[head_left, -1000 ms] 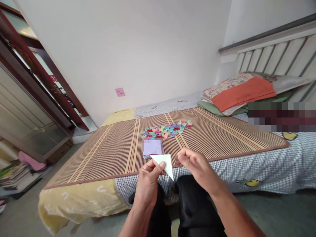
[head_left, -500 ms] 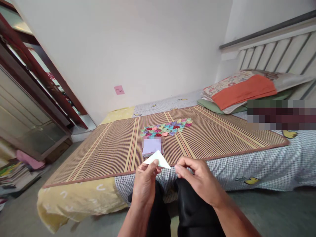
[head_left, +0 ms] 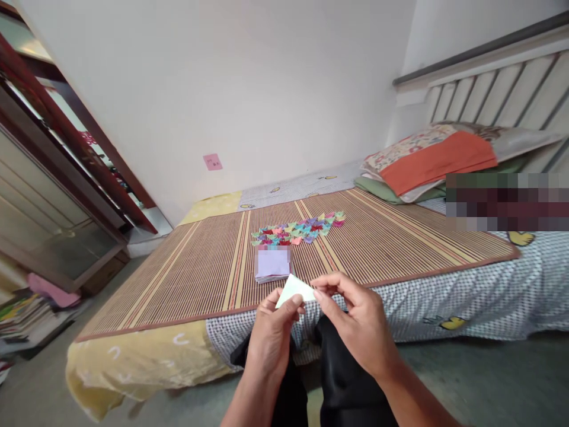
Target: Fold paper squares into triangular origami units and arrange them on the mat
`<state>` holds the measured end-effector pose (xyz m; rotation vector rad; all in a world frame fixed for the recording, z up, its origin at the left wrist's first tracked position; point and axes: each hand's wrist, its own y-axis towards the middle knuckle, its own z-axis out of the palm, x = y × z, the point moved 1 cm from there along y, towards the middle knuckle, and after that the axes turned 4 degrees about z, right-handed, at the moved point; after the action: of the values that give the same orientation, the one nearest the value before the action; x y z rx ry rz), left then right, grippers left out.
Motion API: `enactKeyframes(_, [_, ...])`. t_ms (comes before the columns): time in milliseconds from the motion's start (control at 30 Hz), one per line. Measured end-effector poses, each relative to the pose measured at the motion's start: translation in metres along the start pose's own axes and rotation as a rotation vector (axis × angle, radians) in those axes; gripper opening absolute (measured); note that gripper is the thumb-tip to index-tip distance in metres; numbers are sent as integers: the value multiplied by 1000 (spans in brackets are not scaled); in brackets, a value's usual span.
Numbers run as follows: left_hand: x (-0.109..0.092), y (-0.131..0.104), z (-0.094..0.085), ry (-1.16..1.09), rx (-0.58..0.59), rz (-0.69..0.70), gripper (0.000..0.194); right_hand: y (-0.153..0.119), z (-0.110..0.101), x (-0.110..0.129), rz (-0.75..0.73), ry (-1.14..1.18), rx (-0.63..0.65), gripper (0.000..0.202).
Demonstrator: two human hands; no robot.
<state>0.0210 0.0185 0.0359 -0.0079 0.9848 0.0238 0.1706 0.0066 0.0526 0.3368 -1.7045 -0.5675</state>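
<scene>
A pale green paper folded into a triangle (head_left: 293,289) is held above the front edge of the bed. My left hand (head_left: 273,326) pinches its lower edge between thumb and fingers. At the paper's right corner, my right hand (head_left: 355,314) has thumb and forefinger closed on it. Just beyond the hands lies a stack of lilac paper (head_left: 273,263) on the striped mat. Behind that stack, rows of small folded paper pieces (head_left: 302,230) in many colours stand on the mat.
The striped mat (head_left: 191,273) covers much of the bed. Pillows with an orange band (head_left: 444,160) lie at the right, by the white headboard (head_left: 502,89). A pink note (head_left: 212,162) is on the wall. Books and papers (head_left: 26,314) are piled at the far left.
My left hand has moved slightly right with the paper, which has turned. The thumb and forefinger of my right hand, earlier apart from the paper, now hold its right corner.
</scene>
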Motion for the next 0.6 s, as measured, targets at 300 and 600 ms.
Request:
enactKeyframes(300, [-13, 3, -9, 162, 66, -67, 34, 2, -17, -10, 190, 95, 209, 12])
enactKeyframes(600, [-1, 5, 0, -141, 55, -238, 28, 3, -8, -15, 216, 225, 296, 12])
